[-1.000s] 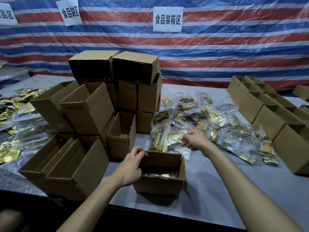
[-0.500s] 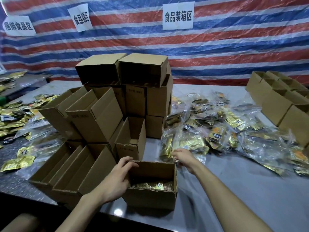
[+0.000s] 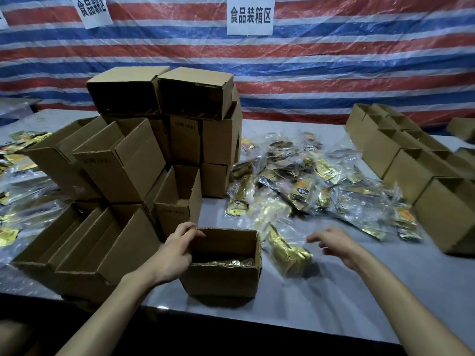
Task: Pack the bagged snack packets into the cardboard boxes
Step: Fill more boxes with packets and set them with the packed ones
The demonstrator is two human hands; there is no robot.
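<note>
Right now my left hand [image 3: 174, 255] is gripping the left wall of the open box [image 3: 221, 281] in the lower middle of the frame, thumb curling over the rim. Gold packets [image 3: 226, 262] are already lying in its bottom. Just right of the box, a clear bag of gold packets [image 3: 288, 253] is lying on the grey table [image 3: 334, 299], blurred. My right hand [image 3: 336, 244] is hovering beside that bag with its fingers loosely spread and curled round nothing I can see; whether the fingertips are touching the clear plastic I cannot tell.

In the lower left, empty boxes [image 3: 84, 253] are lying tipped on their sides, mouths facing me. Beyond the bag, in the middle of the frame, a heap of bagged packets [image 3: 308, 181] is sprawling across the table. A stack of boxes [image 3: 185, 98] is rising at centre left, and a row of open boxes [image 3: 411, 165] is running along the right edge. Loose gold packets [image 3: 15, 150] are lying at the far left. A red, white and blue striped sheet [image 3: 334, 60] is hanging behind, with a white paper sign [image 3: 249, 16] at the top centre.
</note>
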